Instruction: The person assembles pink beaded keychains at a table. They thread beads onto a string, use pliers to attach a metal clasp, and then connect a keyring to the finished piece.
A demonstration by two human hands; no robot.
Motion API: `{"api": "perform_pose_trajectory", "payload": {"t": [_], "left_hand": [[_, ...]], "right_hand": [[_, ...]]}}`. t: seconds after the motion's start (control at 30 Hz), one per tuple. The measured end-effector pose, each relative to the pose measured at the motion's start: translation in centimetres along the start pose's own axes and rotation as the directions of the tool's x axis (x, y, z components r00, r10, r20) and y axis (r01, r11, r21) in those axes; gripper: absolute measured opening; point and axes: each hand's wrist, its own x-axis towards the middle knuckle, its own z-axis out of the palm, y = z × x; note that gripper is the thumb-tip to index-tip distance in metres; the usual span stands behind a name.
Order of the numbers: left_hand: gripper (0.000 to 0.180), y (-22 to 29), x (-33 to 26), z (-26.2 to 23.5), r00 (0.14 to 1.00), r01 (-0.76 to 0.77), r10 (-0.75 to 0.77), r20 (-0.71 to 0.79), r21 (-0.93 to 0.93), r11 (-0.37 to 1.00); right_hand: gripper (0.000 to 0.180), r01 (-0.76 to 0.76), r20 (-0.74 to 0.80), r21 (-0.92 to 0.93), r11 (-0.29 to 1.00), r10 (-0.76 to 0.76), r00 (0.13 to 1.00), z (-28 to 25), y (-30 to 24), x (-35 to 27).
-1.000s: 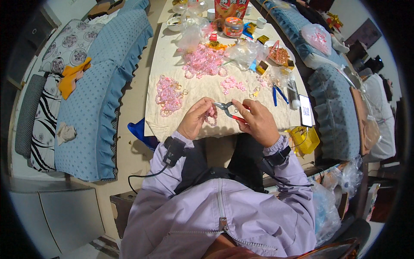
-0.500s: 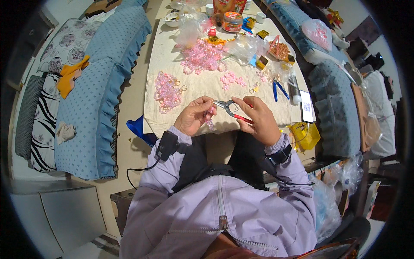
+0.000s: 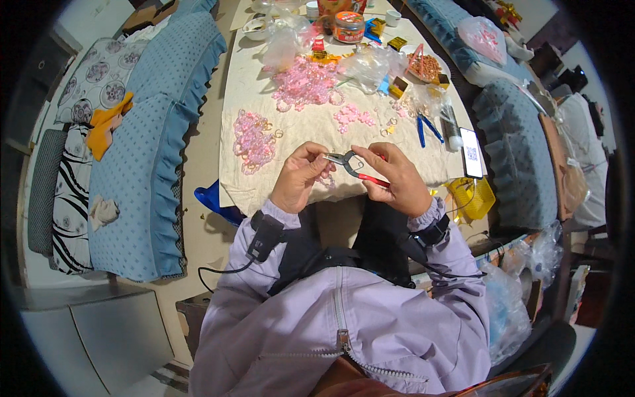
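At the near edge of the table (image 3: pixel 291 126), over its cream cloth, my left hand (image 3: pixel 296 178) pinches a strand of pink beads (image 3: pixel 326 179); my right hand (image 3: pixel 395 180) grasps red-handled pliers (image 3: pixel 372 178), tips at my left fingertips — whether they bite on anything, I cannot tell. A bead pile (image 3: pixel 252 142) lies by the left edge; a larger heap (image 3: pixel 301 85) sits farther back. Blue-handled pliers (image 3: pixel 428 130) and a phone (image 3: pixel 471 153) lie toward the right edge. Blue-covered seats (image 3: pixel 142 185) flank both long sides. Markings noted: a square code on the phone's screen; printing on the orange-labelled jar (image 3: pixel 348 28) near the far end — too small to read reliably.
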Motion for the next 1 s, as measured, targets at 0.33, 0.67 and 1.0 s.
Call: {"api": "perform_pose_trajectory", "payload": {"t": [0.33,0.67,1.0], "left_hand": [[0.014,-0.4,-0.4,1.4,0.995,-0.022,0.022,-0.094,-0.003,1.000],[0.013,-0.5,-0.5,1.7,0.994,0.011,-0.018,-0.104,-0.068,0.998],[0.016,-0.5,-0.6,2.1,0.996,0.020,-0.028,-0.080,-0.106,0.994]], "right_hand": [[0.060,-0.139,0.066,0.112,0.984,0.132,0.989,-0.1,0.0,-0.7],[0.063,0.050,-0.024,-0.039,0.998,-0.050,0.998,-0.7,0.2,0.0],[0.061,-0.022,0.009,0.051,0.998,0.021,1.000,-0.5,0.3,-0.5]]}}
